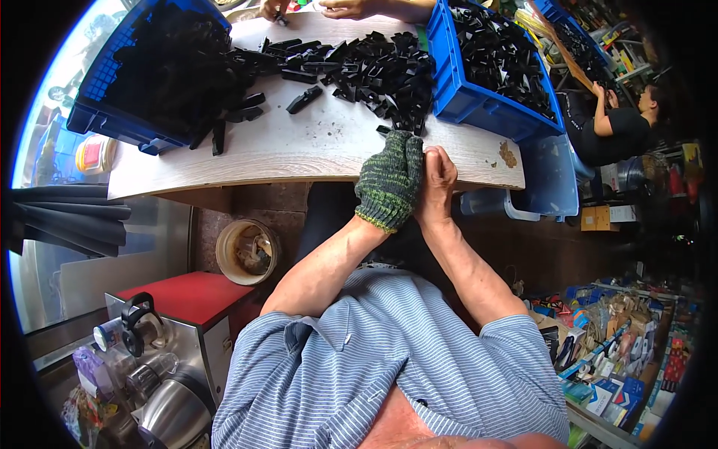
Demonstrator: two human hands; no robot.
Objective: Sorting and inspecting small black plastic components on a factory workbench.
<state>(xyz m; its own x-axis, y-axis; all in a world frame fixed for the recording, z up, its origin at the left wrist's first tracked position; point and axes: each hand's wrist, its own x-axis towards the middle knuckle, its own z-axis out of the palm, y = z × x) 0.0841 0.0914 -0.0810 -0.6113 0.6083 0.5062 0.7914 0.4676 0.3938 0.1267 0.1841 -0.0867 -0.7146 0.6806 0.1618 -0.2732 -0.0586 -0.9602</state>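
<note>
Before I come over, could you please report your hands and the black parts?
Gloved left hand, bare right hand together at table edge, grip unclear. Black parts heaped beyond. Blue crates flank the heap.

The black parts [385, 71] are small, slim and angular, with a slight sheen, and lie at all angles in a loose heap on the pale tabletop [321, 153]. From the heap's middle, it narrows to a tip at 6 o'clock, while longer pieces trail off toward 9 o'clock. A single elongated part [304, 99] rests apart, slanted, between 8 and 9. More parts fill the blue right crate [486, 116] at 3 o'clock, jumbled, and a dark mass of them spills from the tilted left crate [107, 75] at 9.
</note>
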